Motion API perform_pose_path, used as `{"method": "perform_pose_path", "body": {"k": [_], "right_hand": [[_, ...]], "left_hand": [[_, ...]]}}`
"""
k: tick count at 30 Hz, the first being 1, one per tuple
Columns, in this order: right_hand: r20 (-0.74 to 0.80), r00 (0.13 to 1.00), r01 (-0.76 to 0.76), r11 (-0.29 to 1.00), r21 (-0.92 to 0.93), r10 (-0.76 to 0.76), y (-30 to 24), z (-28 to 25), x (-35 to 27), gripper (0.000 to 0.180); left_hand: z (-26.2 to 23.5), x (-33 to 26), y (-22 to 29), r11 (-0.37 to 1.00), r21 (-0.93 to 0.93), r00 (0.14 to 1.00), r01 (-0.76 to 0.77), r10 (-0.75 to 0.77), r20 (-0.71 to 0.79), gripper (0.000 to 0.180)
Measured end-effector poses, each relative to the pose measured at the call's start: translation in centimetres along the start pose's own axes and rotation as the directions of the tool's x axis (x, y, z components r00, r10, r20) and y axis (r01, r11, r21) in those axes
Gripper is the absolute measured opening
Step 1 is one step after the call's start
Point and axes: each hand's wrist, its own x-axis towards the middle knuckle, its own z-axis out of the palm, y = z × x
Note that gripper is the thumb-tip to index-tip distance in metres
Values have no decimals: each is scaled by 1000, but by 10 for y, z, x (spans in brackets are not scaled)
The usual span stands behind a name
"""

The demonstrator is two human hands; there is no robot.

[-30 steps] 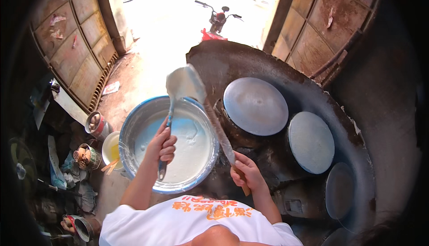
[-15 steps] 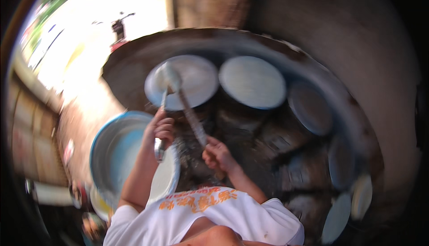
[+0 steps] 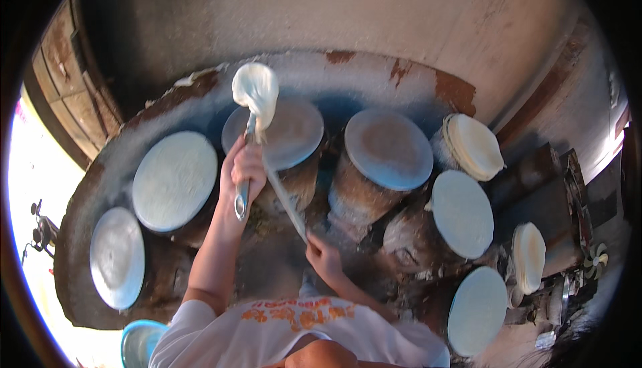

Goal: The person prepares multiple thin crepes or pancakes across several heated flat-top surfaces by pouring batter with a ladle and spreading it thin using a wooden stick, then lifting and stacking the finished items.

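My left hand (image 3: 245,164) is closed around the metal handle of a ladle (image 3: 241,202), whose head is hidden under a thick lump of white batter (image 3: 257,90). The lump hangs above the far edge of a bare round griddle (image 3: 294,137). In my right hand (image 3: 324,257), lower and nearer my body, is a long flat stick (image 3: 286,197); its far end reaches up beside the left hand, below the batter. Just right stands another bare griddle (image 3: 389,149). To the left, a griddle carries a spread white batter round (image 3: 175,181).
Round griddles on drum-like stoves curve around me; two right-hand ones carry pale rounds (image 3: 463,214). Stacks of flatbreads (image 3: 473,147) sit at the right. A greyish griddle (image 3: 118,258) and blue-rimmed basin (image 3: 142,342) are at the left. A curved ledge (image 3: 301,70) borders the far side.
The view has turned right, sending the basin toward the lower left. Both tools have moved from the far-left griddle to a bare one farther right. Each hand keeps its tool.
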Motion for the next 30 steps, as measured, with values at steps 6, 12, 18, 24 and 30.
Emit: {"method": "perform_pose_path", "body": {"k": [6,12,18,24,30], "right_hand": [[306,495,-820,322,472,813,100,-22,116,51],[172,501,-718,296,631,848,141,43,146,49],[122,611,-790,592,162,782,165,70,154,50],[153,742,-639,758,-131,652,151,73,190,48],[85,944,-246,853,-460,319,168,91,217,40]], "left_hand": [[-96,111,77,999,-37,937,-27,12,-350,30],[-141,147,106,647,733,716,210,409,-566,32],[-140,166,144,89,834,636,545,604,-480,63],[-146,159,211,-187,791,672,583,659,-339,62],[-161,166,244,-538,601,743,591,652,-148,56]]}}
